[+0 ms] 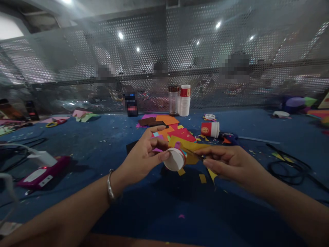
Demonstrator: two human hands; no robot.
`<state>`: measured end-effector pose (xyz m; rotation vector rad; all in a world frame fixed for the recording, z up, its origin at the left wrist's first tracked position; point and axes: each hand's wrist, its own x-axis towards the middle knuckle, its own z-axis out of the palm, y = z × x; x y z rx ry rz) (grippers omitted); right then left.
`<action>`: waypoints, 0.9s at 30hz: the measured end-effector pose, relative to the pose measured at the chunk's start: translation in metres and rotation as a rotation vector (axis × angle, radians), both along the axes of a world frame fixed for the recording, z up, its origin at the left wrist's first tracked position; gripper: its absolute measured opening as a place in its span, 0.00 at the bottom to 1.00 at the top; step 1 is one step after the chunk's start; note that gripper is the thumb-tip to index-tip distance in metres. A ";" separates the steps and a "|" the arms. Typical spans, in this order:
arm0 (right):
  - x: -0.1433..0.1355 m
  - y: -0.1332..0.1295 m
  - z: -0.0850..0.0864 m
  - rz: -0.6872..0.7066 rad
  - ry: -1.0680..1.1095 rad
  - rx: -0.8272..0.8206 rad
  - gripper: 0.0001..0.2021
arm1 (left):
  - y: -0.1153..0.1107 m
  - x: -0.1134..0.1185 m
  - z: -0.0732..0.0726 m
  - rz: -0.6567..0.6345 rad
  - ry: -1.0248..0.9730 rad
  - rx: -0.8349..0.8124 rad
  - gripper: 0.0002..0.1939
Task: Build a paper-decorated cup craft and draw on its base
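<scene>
My left hand (147, 155), with a silver bangle at the wrist, grips a paper cup (175, 160) between thumb and fingers. The cup's white round end faces me, and a strip of its red side shows at the right. A small purple piece (177, 145) with dark dots stands at the cup's far upper edge. Pinched in my right hand (226, 163) is a slim, pointed tool (191, 151), perhaps tweezers, its tip reaching toward the cup and the purple piece. Whether the tip touches either, I cannot tell. Yellow paper (196, 151) lies behind both hands.
Coloured paper sheets (167, 119) and scraps lie beyond my hands. A red-and-white cup (210, 129) rests on its side near a blue glue gun (229, 138). Farther back stand a clear bottle (173, 101) and stacked cups (184, 103). A magenta power strip (45, 172) sits left; black cable (290, 164) right.
</scene>
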<state>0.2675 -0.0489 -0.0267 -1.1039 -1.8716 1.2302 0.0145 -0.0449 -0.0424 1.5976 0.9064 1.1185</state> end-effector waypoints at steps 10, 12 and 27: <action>-0.009 0.002 -0.003 -0.162 0.186 -0.011 0.22 | -0.001 0.009 -0.006 -0.048 -0.112 -0.102 0.36; -0.011 0.005 -0.006 -0.161 0.156 0.059 0.21 | -0.004 0.011 -0.006 -0.083 -0.097 -0.115 0.36; -0.015 0.005 -0.011 -0.019 0.155 0.071 0.07 | -0.011 0.017 -0.003 -0.236 -0.163 -0.238 0.34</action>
